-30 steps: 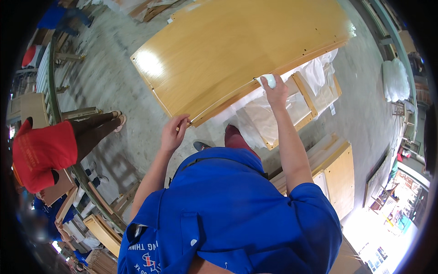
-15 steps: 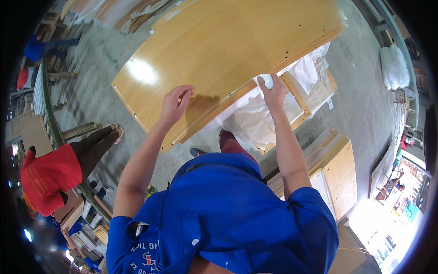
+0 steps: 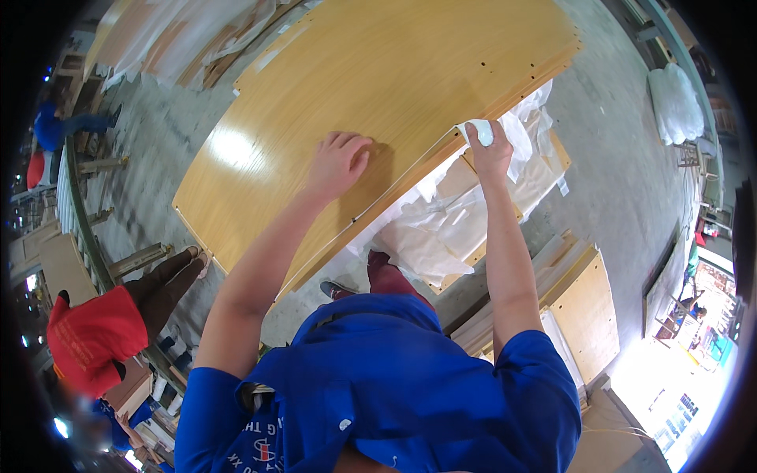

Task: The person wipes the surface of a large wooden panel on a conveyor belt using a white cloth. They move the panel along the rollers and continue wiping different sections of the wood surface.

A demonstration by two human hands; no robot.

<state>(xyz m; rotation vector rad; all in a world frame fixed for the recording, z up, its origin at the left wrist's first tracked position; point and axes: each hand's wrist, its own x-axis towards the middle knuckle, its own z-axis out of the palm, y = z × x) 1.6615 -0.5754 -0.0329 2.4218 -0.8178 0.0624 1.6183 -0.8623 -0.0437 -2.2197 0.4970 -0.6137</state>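
Observation:
A large glossy yellow-brown wooden panel (image 3: 315, 142) lies in front of me. My right hand (image 3: 495, 158) is closed round a smooth white roll (image 3: 481, 132), possibly tape, at the panel's near edge. A thin white strip (image 3: 410, 167) runs from beside that roll along the edge toward the lower left. Over the panel's surface, to the left of the strip, is my left hand (image 3: 339, 164). It holds nothing; its fingers are loosely bent and apart from the thumb, and its shadow falls beside it. Whether it touches the wood I cannot tell.
Boards wrapped in translucent plastic (image 3: 441, 225) lie under the panel's near side. Stacked boards (image 3: 579, 303) stand at my right. A person in a red shirt (image 3: 98, 335) is at the left, by a green rail (image 3: 91, 236). A plastic-wrapped bundle (image 3: 675, 106) sits at the far right.
My right hand has moved a little right with the white roll along the panel's edge. The left hand has shifted right and slightly away from me, its fingers spreading a bit.

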